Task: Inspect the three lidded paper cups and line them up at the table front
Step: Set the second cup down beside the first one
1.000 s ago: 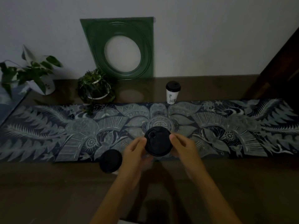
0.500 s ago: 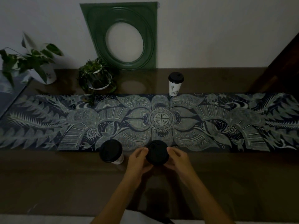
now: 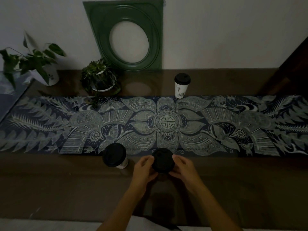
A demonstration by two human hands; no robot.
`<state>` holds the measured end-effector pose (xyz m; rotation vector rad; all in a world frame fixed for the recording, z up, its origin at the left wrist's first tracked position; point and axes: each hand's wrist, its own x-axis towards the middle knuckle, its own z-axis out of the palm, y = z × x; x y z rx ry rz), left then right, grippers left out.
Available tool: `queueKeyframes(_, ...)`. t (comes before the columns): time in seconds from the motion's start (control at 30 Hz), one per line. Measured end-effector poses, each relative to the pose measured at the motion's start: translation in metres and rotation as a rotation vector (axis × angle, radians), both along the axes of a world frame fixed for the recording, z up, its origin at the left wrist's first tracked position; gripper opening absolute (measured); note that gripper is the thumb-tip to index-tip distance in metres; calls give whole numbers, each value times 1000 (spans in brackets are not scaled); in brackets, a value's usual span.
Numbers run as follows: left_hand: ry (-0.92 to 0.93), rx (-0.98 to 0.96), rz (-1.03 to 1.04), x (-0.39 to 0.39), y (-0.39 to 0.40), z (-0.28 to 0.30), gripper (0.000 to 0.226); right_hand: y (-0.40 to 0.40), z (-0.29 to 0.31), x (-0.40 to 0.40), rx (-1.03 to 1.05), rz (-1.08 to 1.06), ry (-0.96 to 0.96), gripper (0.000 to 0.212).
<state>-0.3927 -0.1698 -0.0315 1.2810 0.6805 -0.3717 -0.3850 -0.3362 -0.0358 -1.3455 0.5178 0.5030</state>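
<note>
Both hands (image 3: 164, 168) cup the middle cup (image 3: 163, 160) between them

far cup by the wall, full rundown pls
The far cup is a white paper cup with a black plastic lid and a faint printed motif on its side. It stands upright and lidded on the bare table, right at the runner's back edge, right of centre. Neither hand touches it, and nothing else does. Dim light hides finer detail.
</note>
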Motion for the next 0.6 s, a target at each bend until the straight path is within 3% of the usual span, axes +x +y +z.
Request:
queueKeyframes(0.13, -18, 18, -3, 1, 2, -8, 14, -2, -1, 1, -29, 14, 3, 20)
queueKeyframes(0.27, -92, 60, -6, 4, 4, -7, 9, -3, -2, 4, -124, 36, -70, 32)
queueKeyframes(0.4, -246, 263, -56, 11, 8, -5, 21, -7, 2, 11, -357, 83, -256, 48)
queueKeyframes(0.6, -549, 769, -257, 28, 13, 12, 54, -16, 29, 32, -902, 268, -599, 72)
